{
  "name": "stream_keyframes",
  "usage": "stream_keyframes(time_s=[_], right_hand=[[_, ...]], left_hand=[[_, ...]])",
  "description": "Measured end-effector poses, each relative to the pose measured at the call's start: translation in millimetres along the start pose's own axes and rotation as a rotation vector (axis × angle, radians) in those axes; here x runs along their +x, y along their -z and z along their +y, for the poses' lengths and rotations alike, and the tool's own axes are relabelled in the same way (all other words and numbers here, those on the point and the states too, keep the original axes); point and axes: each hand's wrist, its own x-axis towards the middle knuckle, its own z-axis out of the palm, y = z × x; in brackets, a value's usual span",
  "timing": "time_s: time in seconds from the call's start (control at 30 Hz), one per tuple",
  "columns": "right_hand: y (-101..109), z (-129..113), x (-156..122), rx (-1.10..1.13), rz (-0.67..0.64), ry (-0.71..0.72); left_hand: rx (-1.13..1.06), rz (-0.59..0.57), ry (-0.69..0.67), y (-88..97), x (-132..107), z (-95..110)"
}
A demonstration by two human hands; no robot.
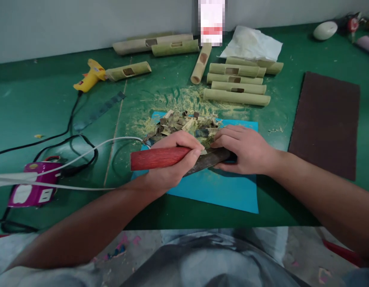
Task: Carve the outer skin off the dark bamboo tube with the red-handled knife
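Dark piece point(210, 160) is lying over the blue sheet point(220, 193); your right hand point(244, 149) is clasping its right end, seemingly steadying it, while your left hand point(176, 175) is grasping the red handle point(157, 158) near its front end, probably for control.

The red handle point(160, 158) is showing grained wood — the bamboo tubes point(236, 97) are looking smooth, the brown sheet point(324, 123) matt.

A plain grey wall point(91, 24) runs right across the back, and up against it sits a broad green table point(19, 103), light falling softly on its top. Down below, pale floor point(144, 245), pink scraps point(137, 240) scattered about; that red edge point(341, 252), lower right, may be a stool.
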Motion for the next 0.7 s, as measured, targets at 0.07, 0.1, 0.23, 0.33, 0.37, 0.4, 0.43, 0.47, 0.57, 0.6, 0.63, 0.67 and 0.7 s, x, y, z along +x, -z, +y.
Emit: stream_keyframes(time_s=[0.07,0.1,0.23,0.33,0.37,0.4,0.43,0.47,0.57,0.6,0.63,0.67,0.7], right_hand=[[-0.5,0.1,0.2,-0.002,-0.002,-0.009],[-0.8,0.0,0.2,-0.002,-0.002,-0.014],[-1.5,-0.9,0.4,0.003,-0.008,-0.029],[-1.6,-1.4,0.4,0.007,0.003,-0.031],[-1.7,-1.3,0.2,0.009,0.005,-0.03],[-1.9,-1.1,0.0,0.013,0.005,-0.029],[-2.1,-0.8,-0.2,0.018,0.003,-0.027],[-2.4,-0.4,-0.5,0.023,0.002,-0.025],[-3.3,0.8,-1.1,0.029,0.0,-0.022],[-3.6,1.0,-1.2,0.027,0.001,-0.023],[-3.7,1.2,-1.2,0.024,0.002,-0.024],[-3.8,1.2,-1.2,0.021,0.006,-0.023],[-3.8,1.2,-1.2,0.02,0.01,-0.021]], left_hand=[[-0.025,-0.011,0.004,0.1,1.0,1.1],[-0.034,-0.011,0.0,0.2,1.5,1.5],[-0.032,-0.018,-0.004,0.8,1.9,2.1],[-0.024,-0.034,-0.005,1.9,0.8,1.6],[-0.024,-0.034,-0.016,2.2,0.4,1.1],[-0.023,-0.033,-0.029,2.4,0.0,0.5],[-0.022,-0.032,-0.043,2.5,-0.3,-0.3],[-0.023,-0.031,-0.058,2.6,-0.5,-1.1],[-0.029,-0.03,-0.085,2.0,-0.4,-3.5],[-0.037,-0.025,-0.093,1.6,-0.4,-4.2],[-0.045,-0.019,-0.095,1.2,-0.4,-5.0],[-0.053,-0.015,-0.092,0.8,-0.4,-5.9],[-0.062,-0.01,-0.085,0.4,-0.5,-6.8]])
